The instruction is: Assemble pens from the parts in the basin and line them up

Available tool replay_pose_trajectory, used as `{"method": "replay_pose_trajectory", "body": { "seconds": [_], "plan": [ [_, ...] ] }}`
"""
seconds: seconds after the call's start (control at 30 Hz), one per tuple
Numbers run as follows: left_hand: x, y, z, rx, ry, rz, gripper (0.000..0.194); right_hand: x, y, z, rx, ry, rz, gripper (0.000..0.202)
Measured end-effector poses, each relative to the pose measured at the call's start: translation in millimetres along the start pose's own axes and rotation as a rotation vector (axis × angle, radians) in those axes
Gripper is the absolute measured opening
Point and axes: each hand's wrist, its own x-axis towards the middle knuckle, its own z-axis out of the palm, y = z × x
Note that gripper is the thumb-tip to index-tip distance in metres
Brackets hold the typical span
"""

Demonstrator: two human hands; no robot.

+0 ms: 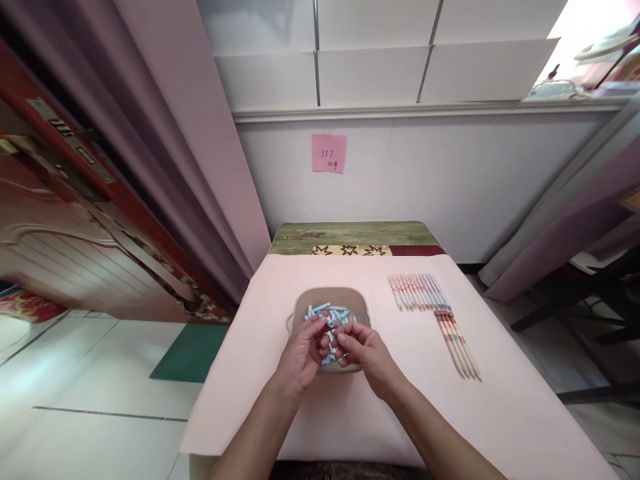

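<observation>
A beige basket (pixel 305 298) with side handles stands on the pink-covered table, holding many small light-blue and white tubes that look like pen caps (pixel 321 307). My left hand (pixel 304 352) is over its front left part, fingers closed around a small light-blue tube (pixel 331 323) whose open end shows. Close beside it, my right hand (pixel 367 349) is curled with thumb and forefinger pinched together. Whatever sits between those right fingertips is too small or hidden to make out. Both hands are above the basket and nearly touch each other.
To the right lie a row of patterned pens (pixel 417 292) and, below it, several pale pens (pixel 456 347) side by side. The table's pink cover (pixel 240 400) reaches toward me. A pink note (pixel 329 154) is stuck on the wall behind; a red door (pixel 100 220) stands at left.
</observation>
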Motion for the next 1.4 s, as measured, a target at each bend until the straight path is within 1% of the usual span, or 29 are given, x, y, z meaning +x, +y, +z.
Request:
{"method": "replay_pose_trajectory", "body": {
  "seconds": [0.03,0.1,0.23,0.37,0.43,0.57,0.6,0.67,0.77,0.8,0.83,0.87,0.9,1.0,1.07,1.1,1.13,1.17,1.23,1.3,1.4],
  "plan": [
    [2,-2,-0.7,-0.064,0.004,-0.062,0.023,0,1,-1,-0.057,0.030,-0.055,0.030],
    [5,-4,-2.4,-0.127,0.014,-0.126,0.017,1,3,-3,-0.179,0.092,-0.173,0.028],
    [8,-5,-6.2,-0.152,0.022,-0.165,0.011,0,6,-12,-0.460,0.184,-0.383,0.020],
    [7,-4,-8.4,-0.166,0.032,-0.182,0.014,-3,-2,-19,-0.692,0.262,-0.484,0.017],
    [6,-5,-7.9,-0.169,0.033,-0.184,0.015,-4,-6,-18,-0.780,0.260,-0.518,0.017],
    [3,-6,-8.1,-0.174,0.047,-0.147,0.010,-2,-12,-19,-0.977,0.202,-0.566,0.016],
    [2,-3,-9.8,-0.179,0.054,-0.124,0.009,0,-14,-21,-1.032,0.211,-0.558,0.016],
    [-2,6,-16.4,-0.188,0.070,-0.057,0.006,4,-18,-31,-1.145,0.272,-0.510,0.016],
    [-8,22,-30.6,-0.193,0.111,0.072,0.013,16,-26,-47,-1.357,0.395,-0.398,0.019],
    [-9,25,-34.9,-0.193,0.131,0.105,0.016,21,-28,-49,-1.438,0.408,-0.357,0.020],
    [-9,27,-38.4,-0.193,0.144,0.122,0.018,26,-29,-48,-1.517,0.391,-0.316,0.021],
    [-10,26,-40.8,-0.194,0.150,0.121,0.018,31,-28,-45,-1.585,0.338,-0.277,0.022],
    [-10,24,-42.2,-0.195,0.147,0.108,0.016,36,-26,-38,-1.641,0.257,-0.244,0.023],
    [-8,15,-42.5,-0.198,0.118,0.061,0.009,51,-12,-6,-1.737,-0.094,-0.208,0.033],
    [-8,12,-42.8,-0.198,0.109,0.071,0.010,59,0,13,-1.790,-0.311,-0.199,0.038],
    [-9,11,-43.6,-0.196,0.106,0.086,0.012,62,5,20,-1.816,-0.376,-0.187,0.037],
    [-10,12,-45.0,-0.193,0.105,0.103,0.015,65,8,23,-1.841,-0.405,-0.173,0.036],
    [-12,14,-46.8,-0.188,0.103,0.117,0.018,67,10,24,-1.866,-0.395,-0.155,0.034],
    [-15,18,-50.9,-0.176,0.103,0.133,0.023,69,5,17,-1.907,-0.296,-0.115,0.027],
    [-17,21,-54.4,-0.165,0.105,0.134,0.025,66,-6,3,-1.938,-0.170,-0.076,0.023],
    [-18,22,-56.2,-0.141,0.090,0.126,0.027,53,-24,-19,-1.949,-0.032,-0.063,0.023]
  ]
}}
